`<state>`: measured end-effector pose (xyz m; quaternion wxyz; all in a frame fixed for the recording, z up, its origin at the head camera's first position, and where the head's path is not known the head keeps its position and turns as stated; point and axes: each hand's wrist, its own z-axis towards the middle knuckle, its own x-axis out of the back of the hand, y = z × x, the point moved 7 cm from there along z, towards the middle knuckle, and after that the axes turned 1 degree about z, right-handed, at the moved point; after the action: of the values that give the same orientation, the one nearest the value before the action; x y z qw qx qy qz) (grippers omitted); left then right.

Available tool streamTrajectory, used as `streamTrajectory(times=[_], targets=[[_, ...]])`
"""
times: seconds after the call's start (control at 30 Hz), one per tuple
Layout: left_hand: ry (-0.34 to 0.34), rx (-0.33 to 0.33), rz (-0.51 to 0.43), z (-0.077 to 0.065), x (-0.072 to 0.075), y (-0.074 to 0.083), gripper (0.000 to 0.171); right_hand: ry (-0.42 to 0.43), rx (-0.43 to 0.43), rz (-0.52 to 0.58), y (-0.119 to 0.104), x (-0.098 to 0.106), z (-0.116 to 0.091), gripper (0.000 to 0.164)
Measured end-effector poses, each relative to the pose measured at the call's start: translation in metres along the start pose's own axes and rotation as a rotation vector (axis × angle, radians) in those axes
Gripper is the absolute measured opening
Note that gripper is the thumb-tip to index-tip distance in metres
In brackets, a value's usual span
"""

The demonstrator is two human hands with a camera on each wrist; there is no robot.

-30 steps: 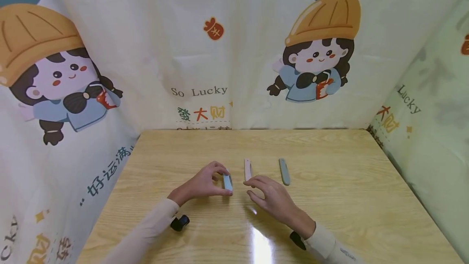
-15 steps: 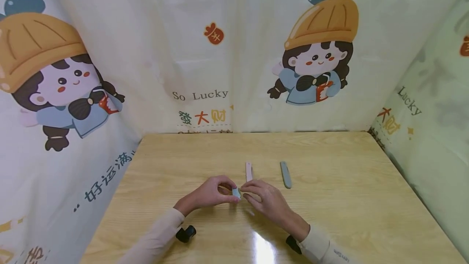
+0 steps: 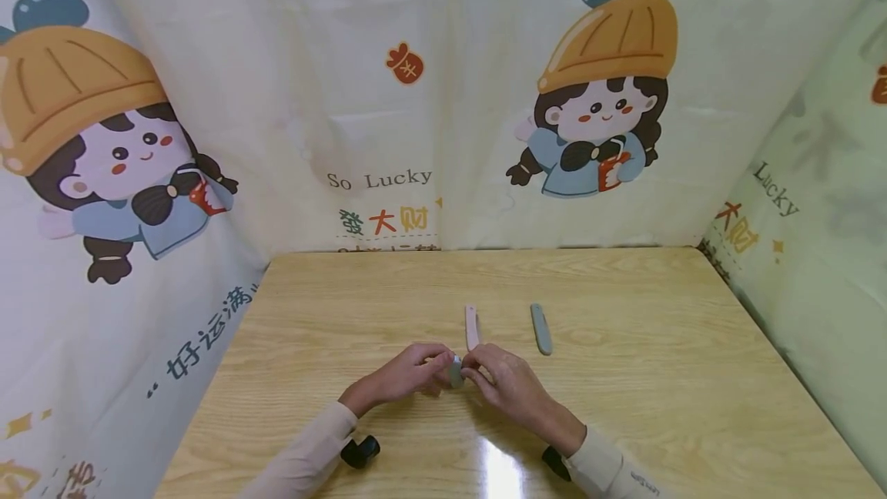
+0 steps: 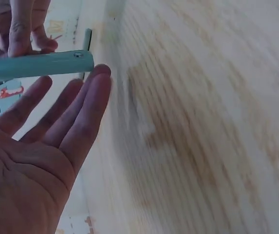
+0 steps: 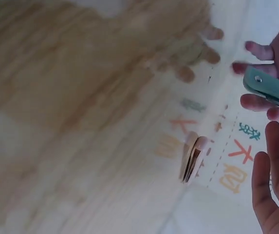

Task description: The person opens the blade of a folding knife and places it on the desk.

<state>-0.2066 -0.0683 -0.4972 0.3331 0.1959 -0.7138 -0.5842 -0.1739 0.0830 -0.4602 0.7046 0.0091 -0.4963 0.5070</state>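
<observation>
Over the bare-wood desk [image 3: 312,299], your right grip [image 3: 509,385] pinches the slim, round-ended teal bar, plastic-looking [image 4: 46,66]; whether your left grip [image 3: 410,372] also clasps it, you can't tell, its thumb being hidden. A slack pinch could drop it onto the slim pale-pink bar [image 3: 471,325] at twelve o'clock. The slim grey-green bar [image 3: 541,329] lies at two.

Slim tool [image 3: 456,373] between left hand [image 3: 404,376] and right hand [image 3: 511,382]; second tool [image 3: 472,327] behind, third tool [image 3: 541,329] rightward, on table [image 3: 658,376]
</observation>
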Motion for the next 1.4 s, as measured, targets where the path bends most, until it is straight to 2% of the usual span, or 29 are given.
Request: streamTrajectory(times=[0.13,0.27,0.47,0.6,0.67,0.87,0.93,1.13,1.3,1.4], targets=[[0.022,-0.031,-0.003,0.0,-0.002,0.002,0.04,-0.072,-0.123,0.086,0.006,-0.003,-0.003,0.008],[0.048,-0.063,-0.003,0.002,-0.004,0.007,0.032,-0.151,-0.252,0.243,0.013,-0.009,-0.005,0.005],[0.024,-0.034,-0.124,0.005,-0.009,0.008,0.033,-0.227,-0.393,0.582,0.021,-0.019,-0.009,0.014],[0.01,-0.035,-0.193,0.008,-0.01,0.008,0.042,-0.211,-0.447,0.75,0.024,-0.02,-0.011,0.019],[0.015,-0.049,-0.22,0.009,-0.009,0.008,0.045,-0.191,-0.469,0.782,0.025,-0.019,-0.012,0.019],[0.058,-0.071,-0.252,0.009,-0.006,0.008,0.045,-0.153,-0.528,0.785,0.028,-0.017,-0.012,0.019],[0.068,-0.074,-0.261,0.01,-0.006,0.007,0.044,-0.137,-0.57,0.797,0.032,-0.017,-0.013,0.02],[0.104,-0.035,-0.276,0.015,-0.008,0.002,0.037,-0.101,-0.689,0.882,0.044,-0.018,-0.018,0.019],[0.112,-0.009,-0.289,0.014,-0.011,0.001,0.038,-0.129,-0.733,0.927,0.05,-0.025,-0.02,0.026],[0.098,0.003,-0.295,0.012,-0.015,-0.002,0.038,-0.156,-0.727,0.925,0.051,-0.029,-0.022,0.031]])
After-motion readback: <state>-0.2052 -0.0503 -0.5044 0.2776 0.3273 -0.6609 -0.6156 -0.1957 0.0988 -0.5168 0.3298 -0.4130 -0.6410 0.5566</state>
